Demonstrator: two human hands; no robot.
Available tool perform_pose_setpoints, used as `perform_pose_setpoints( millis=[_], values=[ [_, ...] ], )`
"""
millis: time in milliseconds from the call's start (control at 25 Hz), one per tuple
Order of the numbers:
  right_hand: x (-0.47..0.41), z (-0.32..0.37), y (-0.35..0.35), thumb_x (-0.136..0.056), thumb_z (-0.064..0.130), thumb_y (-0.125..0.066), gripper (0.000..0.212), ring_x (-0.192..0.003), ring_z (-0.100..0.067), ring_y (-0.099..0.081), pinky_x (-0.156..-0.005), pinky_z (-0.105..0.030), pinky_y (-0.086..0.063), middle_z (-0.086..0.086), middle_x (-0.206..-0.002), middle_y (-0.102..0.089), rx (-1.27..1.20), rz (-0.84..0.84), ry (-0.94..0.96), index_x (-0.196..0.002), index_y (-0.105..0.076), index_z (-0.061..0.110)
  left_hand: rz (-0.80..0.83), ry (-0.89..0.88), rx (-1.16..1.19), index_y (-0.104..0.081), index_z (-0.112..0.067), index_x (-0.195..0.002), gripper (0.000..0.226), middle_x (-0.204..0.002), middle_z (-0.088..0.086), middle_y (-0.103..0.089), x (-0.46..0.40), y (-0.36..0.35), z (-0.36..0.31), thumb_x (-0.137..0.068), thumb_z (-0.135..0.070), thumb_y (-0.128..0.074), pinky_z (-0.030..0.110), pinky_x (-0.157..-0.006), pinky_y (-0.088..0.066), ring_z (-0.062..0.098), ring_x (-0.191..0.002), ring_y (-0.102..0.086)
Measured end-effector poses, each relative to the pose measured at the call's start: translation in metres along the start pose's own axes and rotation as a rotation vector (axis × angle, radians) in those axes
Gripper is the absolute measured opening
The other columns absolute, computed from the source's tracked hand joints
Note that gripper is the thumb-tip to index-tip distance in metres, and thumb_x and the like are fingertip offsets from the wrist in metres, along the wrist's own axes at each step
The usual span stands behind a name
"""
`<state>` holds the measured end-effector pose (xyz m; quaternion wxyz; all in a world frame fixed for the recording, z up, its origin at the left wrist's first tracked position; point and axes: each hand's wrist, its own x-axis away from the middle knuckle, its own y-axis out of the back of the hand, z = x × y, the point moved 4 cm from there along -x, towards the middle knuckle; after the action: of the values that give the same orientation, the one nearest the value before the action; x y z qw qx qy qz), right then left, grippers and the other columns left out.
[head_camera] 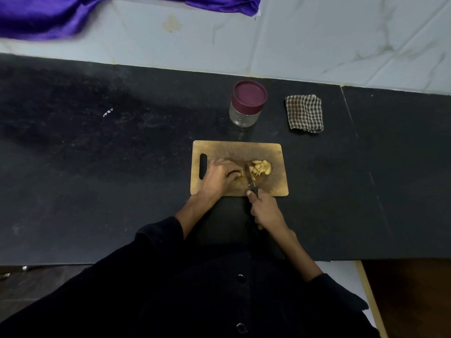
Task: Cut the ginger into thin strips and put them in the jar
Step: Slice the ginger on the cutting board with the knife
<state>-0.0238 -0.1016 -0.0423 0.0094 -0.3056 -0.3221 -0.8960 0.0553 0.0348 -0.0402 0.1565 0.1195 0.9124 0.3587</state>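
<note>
On the wooden cutting board (268, 150) the left hand (220, 176) pins the uncut piece of ginger (240, 176) with curled fingers, its grip closed around the piece, while the right hand (266, 211) has its grip wrapped round the handle of the knife (251, 181), the blade lying just beside the left fingertips. A heap of cut ginger pieces (262, 167) sits on the far side of the blade, touching it or nearly so. The main risk, as it looks from here, is a nick to the left fingertips: the remaining piece appears small and mostly hidden under the hand, so the blade works very close to them, and a slip on the fibrous root could carry it sideways. The board could also slide on the dark desk (122, 167) under pressure. The jar (247, 103) stands beyond the board with its maroon lid on, so nothing can go in until it is opened. A checked cloth (305, 113) lies to its right. Both forearms reach forward, the left wrist angled inward over the board, the right one behind the board's near edge.
</note>
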Motion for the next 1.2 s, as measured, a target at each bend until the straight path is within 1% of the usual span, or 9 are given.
perform_pose_setpoints(
  millis=[120, 240, 360, 560, 640, 800, 1000, 1120, 1200],
  values=[
    [0.005, 0.004, 0.002, -0.103, 0.038, -0.042, 0.023, -0.067, -0.018, -0.049, -0.064, -0.038, -0.042, -0.002, -0.079, -0.052, -0.012, -0.026, 0.03, -0.083, -0.046, 0.027, 0.025, 0.017, 0.004, -0.074, -0.009, -0.1, 0.016, -0.102, 0.005, -0.072, 0.0, 0.0, 0.002, -0.086, -0.01, -0.067, 0.026, -0.092, -0.032, 0.021, -0.101, -0.062],
    [0.004, 0.016, 0.005, -0.104, 0.037, -0.04, 0.026, -0.086, -0.027, -0.059, -0.074, -0.039, -0.045, -0.009, -0.093, -0.06, 0.122, -0.048, 0.082, -0.097, -0.053, 0.015, 0.001, 0.025, 0.053, -0.071, -0.008, -0.106, 0.021, -0.106, 0.005, -0.071, 0.0, 0.001, 0.0, -0.086, -0.009, -0.067, 0.026, -0.096, -0.035, 0.02, -0.104, -0.062],
    [0.003, 0.019, 0.007, -0.105, 0.037, -0.039, 0.03, -0.09, -0.028, -0.06, -0.078, -0.044, -0.049, -0.011, -0.097, -0.062, 0.199, -0.065, 0.109, -0.104, -0.053, 0.011, 0.003, 0.036, 0.081, -0.069, -0.007, -0.108, 0.024, -0.107, 0.006, -0.071, 0.0, 0.002, 0.0, -0.084, -0.008, -0.069, 0.034, -0.098, -0.044, 0.019, -0.104, -0.062],
    [0.001, 0.02, 0.005, -0.105, 0.037, -0.039, 0.028, -0.087, -0.025, -0.061, -0.074, -0.041, -0.048, -0.009, -0.095, -0.062, 0.225, -0.055, 0.122, -0.105, -0.052, 0.012, -0.016, 0.021, 0.033, -0.073, -0.006, -0.096, 0.013, -0.098, 0.007, -0.071, 0.0, 0.001, 0.001, -0.083, -0.006, -0.069, 0.009, -0.091, -0.032, 0.017, -0.095, -0.064],
    [0.002, 0.022, 0.004, -0.105, 0.037, -0.039, 0.028, -0.087, -0.025, -0.062, -0.076, -0.044, -0.05, -0.009, -0.095, -0.062, 0.232, -0.055, 0.133, -0.106, -0.053, 0.012, -0.028, 0.021, 0.019, -0.074, -0.006, -0.093, 0.011, -0.096, 0.008, -0.071, 0.0, 0.001, 0.0, -0.083, -0.005, -0.069, 0.008, -0.089, -0.029, 0.018, -0.094, -0.064],
    [0.001, 0.023, 0.003, -0.105, 0.037, -0.039, 0.029, -0.086, -0.025, -0.063, -0.078, -0.046, -0.053, -0.009, -0.095, -0.063, 0.242, -0.059, 0.135, -0.107, -0.053, 0.011, -0.027, 0.029, 0.013, -0.074, -0.006, -0.095, 0.012, -0.098, 0.008, -0.071, 0.001, -0.001, 0.001, -0.084, -0.005, -0.068, 0.021, -0.091, -0.037, 0.02, -0.095, -0.064],
    [0.002, 0.021, 0.001, -0.105, 0.036, -0.038, 0.029, -0.09, -0.027, -0.063, -0.079, -0.048, -0.053, -0.01, -0.096, -0.063, 0.261, -0.065, 0.121, -0.106, -0.052, 0.011, -0.047, 0.015, 0.017, -0.075, -0.005, -0.093, 0.012, -0.093, 0.009, -0.071, 0.002, -0.002, 0.002, -0.083, -0.004, -0.069, 0.025, -0.087, -0.041, 0.022, -0.09, -0.064],
    [0.003, 0.02, -0.001, -0.105, 0.036, -0.037, 0.029, -0.095, -0.031, -0.061, -0.077, -0.042, -0.048, -0.01, -0.097, -0.06, 0.274, -0.061, 0.11, -0.105, -0.05, 0.011, -0.058, 0.017, 0.015, -0.075, -0.004, -0.092, 0.012, -0.09, 0.009, -0.071, 0.003, -0.004, 0.003, -0.081, -0.005, -0.069, 0.036, -0.086, -0.044, 0.025, -0.087, -0.065],
    [0.002, 0.02, -0.001, -0.106, 0.036, -0.036, 0.03, -0.098, -0.033, -0.06, -0.078, -0.042, -0.047, -0.013, -0.1, -0.06, 0.272, -0.064, 0.106, -0.107, -0.051, 0.009, -0.062, 0.01, 0.005, -0.075, -0.004, -0.091, 0.012, -0.089, 0.01, -0.072, 0.002, -0.005, 0.004, -0.08, -0.005, -0.07, 0.036, -0.085, -0.044, 0.026, -0.086, -0.065]
  ],
)
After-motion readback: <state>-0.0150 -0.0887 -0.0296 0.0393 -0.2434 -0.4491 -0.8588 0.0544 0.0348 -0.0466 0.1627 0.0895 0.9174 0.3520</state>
